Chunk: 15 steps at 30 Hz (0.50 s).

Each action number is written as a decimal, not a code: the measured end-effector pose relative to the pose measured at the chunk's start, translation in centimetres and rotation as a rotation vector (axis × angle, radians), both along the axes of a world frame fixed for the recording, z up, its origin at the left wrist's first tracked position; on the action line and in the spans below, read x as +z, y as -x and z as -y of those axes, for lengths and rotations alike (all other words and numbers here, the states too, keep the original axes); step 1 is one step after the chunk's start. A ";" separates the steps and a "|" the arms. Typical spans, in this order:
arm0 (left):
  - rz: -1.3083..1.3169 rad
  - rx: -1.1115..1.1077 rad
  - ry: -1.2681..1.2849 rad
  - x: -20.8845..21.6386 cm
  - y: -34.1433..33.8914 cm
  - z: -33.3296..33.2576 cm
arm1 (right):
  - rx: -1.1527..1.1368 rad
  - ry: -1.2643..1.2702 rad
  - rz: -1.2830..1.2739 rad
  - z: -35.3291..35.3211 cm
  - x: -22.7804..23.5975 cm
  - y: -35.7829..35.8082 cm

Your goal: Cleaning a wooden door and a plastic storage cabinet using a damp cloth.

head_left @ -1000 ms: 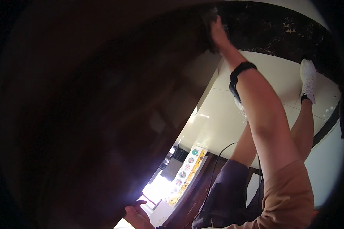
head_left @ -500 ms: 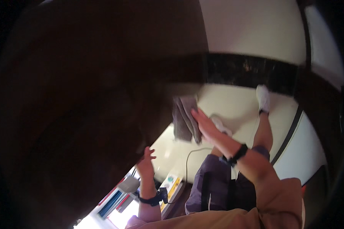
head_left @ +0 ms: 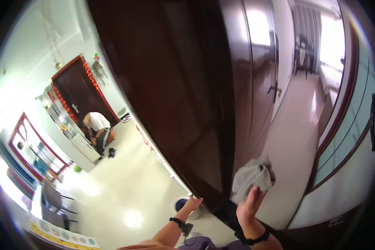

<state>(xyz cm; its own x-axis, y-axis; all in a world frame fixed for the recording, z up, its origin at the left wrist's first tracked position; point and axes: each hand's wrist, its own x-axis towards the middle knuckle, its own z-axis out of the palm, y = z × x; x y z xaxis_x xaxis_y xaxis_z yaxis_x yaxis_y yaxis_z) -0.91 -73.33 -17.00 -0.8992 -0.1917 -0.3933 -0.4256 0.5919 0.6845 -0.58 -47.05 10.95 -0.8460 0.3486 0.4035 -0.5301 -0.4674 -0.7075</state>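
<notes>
A large dark brown door [head_left: 166, 83] stands on edge in front of me. My left hand [head_left: 191, 204] grips its light edge low down, fingers closed round it. To the right, my right hand [head_left: 249, 208] holds up a bunched grey cloth [head_left: 248, 177], thumb pressed against it. The cloth is in front of the door's glossy dark face, and I cannot tell whether it touches. Behind my left hand stands a white bucket [head_left: 176, 205] with something dark blue inside, partly hidden by the hand.
On the left, a person [head_left: 98, 125] crouches by a white cabinet [head_left: 85, 148] near a dark door with red trim. Chairs [head_left: 54, 200] and a table lie at lower left. To the right, a pale-floored passage [head_left: 285, 137] leads to a bright, curtained room.
My view has swung up from the floor to the door and rooms. My left hand has gone from loose, spread fingers to the door's edge. The cloth is raised in my right hand.
</notes>
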 end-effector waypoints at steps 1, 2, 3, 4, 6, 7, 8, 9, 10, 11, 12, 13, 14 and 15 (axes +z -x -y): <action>-0.023 0.137 -0.173 5.1 -0.5 -2.5 | -0.087 -0.130 -0.069 0.2 1.8 0.8; -0.051 0.102 -0.205 8.9 -0.6 -3.8 | -0.165 -0.228 -0.180 0.5 3.5 2.2; -0.097 0.111 -0.227 12.5 -1.0 -3.5 | -0.234 -0.318 -0.407 2.0 7.1 3.6; -0.203 0.137 -0.157 14.0 -1.1 -2.3 | -0.152 -0.399 -0.565 3.7 11.4 3.8; -0.440 0.189 -0.095 18.6 -0.8 -3.9 | -0.063 -0.757 -0.681 4.5 16.6 5.5; -0.578 0.216 -0.080 22.9 -0.9 -4.3 | -0.255 -0.866 -0.906 5.9 18.4 7.3; -0.736 0.265 -0.152 24.7 -1.0 -4.0 | -0.356 -1.054 -0.968 7.5 19.8 7.8; -0.895 0.329 -0.211 26.0 -1.0 -3.2 | -0.365 -1.117 -1.102 9.6 21.4 8.3; -0.951 0.325 -0.280 28.6 -0.5 -3.8 | -0.479 -1.275 -1.158 9.8 22.3 9.5; -1.003 0.337 -0.332 31.2 -0.7 -4.0 | -0.581 -1.414 -1.214 10.5 22.3 10.8; -1.018 0.312 -0.337 33.8 -0.8 -4.1 | -0.603 -1.441 -1.221 10.4 22.8 11.3; -1.034 0.312 -0.361 34.2 -0.5 -3.7 | -0.551 -1.456 -1.289 10.1 23.0 11.8; -1.122 0.267 -0.225 34.5 -0.1 -3.2 | -0.502 -1.474 -1.355 9.9 23.4 12.0; -1.212 0.230 -0.087 34.9 0.6 -2.9 | -0.516 -1.495 -1.381 9.7 24.2 12.0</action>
<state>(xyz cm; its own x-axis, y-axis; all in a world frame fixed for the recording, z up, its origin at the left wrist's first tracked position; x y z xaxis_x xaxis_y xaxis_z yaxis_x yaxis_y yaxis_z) -1.52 -70.39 17.89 -0.6409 -0.4081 0.6501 0.4218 0.5204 0.7425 -12.55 -56.77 35.11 0.2244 -0.7116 0.6658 -0.7810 0.2773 0.5596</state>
